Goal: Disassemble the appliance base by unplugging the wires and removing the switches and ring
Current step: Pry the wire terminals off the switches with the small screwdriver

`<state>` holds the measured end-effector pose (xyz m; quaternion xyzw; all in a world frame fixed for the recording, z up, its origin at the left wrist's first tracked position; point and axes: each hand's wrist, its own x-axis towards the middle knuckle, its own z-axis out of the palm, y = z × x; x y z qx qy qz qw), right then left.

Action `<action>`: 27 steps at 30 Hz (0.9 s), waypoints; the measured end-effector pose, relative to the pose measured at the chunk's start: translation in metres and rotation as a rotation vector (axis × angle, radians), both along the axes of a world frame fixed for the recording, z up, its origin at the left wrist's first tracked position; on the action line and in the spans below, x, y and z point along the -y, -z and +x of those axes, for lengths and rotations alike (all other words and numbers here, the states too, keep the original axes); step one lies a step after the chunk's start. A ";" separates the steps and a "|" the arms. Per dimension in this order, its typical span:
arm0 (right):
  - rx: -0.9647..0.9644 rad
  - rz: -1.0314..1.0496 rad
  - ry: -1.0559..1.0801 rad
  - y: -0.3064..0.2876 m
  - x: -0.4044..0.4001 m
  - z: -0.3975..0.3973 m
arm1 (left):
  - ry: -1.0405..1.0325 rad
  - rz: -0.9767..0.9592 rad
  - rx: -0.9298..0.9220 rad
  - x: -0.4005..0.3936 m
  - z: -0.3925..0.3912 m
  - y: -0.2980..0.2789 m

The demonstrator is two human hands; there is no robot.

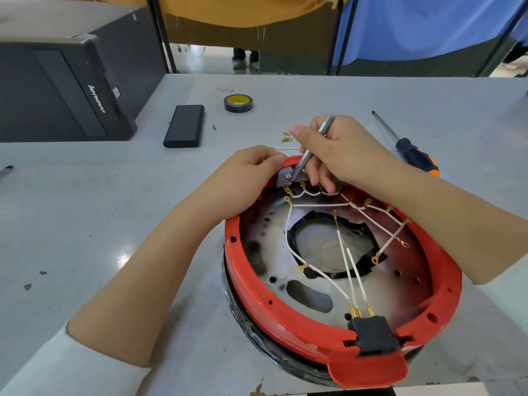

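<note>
Grey switch [285, 175], small, rigid, probably snug, sits pinched under the left hand [245, 181]; right hand [340, 155] grips tweezers [311, 147] beside it.

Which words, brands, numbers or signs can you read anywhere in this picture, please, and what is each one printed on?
"lenovo": white letters running down the front panel of the black computer case lying at the far left of the table.
A small pale sticker beside that brand name: too small to read.
The yellow inner label of the black tape roll: blurred, not readable.
Nothing readable shows on the red appliance base, the black power bank or the screwdriver.
</note>
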<state>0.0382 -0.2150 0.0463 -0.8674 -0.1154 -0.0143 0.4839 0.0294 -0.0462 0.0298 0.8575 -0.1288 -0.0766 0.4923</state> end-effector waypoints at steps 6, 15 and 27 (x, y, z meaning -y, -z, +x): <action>-0.058 -0.190 -0.031 -0.003 -0.005 0.007 | -0.008 0.003 0.002 0.001 -0.003 -0.002; -0.078 0.094 0.024 -0.014 0.004 0.000 | -0.001 -0.030 -0.018 -0.001 -0.002 0.000; 0.156 0.346 0.182 -0.001 0.020 -0.018 | -0.012 0.071 0.034 -0.008 -0.003 0.002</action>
